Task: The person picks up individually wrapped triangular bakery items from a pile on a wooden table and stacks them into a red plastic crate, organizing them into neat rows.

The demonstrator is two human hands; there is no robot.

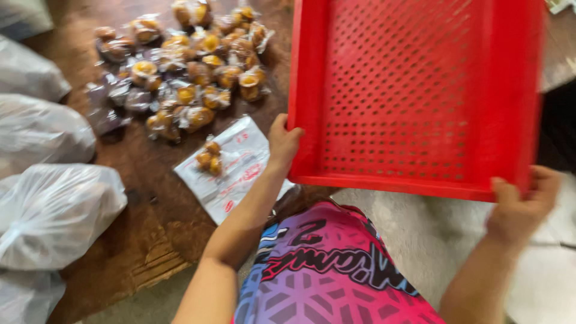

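Observation:
I hold a large red perforated plastic tray (pixel 414 180) by its near rim, tilted over the edge of a brown wooden table (pixel 150 198). My left hand (pixel 282 143) grips the tray's near left corner. My right hand (pixel 521 204) grips its near right corner. The tray looks empty. To the left of the tray, a pile of small clear-wrapped golden pastries (pixel 186 66) lies on the table. Closer to me, a flat clear bag with red print (pixel 237 168) has a few pastries (pixel 210 157) on it.
Several tied white plastic bags (pixel 54 210) line the table's left side. My colourful patterned shorts (pixel 324 270) fill the bottom centre, over a pale floor (pixel 420 228). The frame is motion-blurred.

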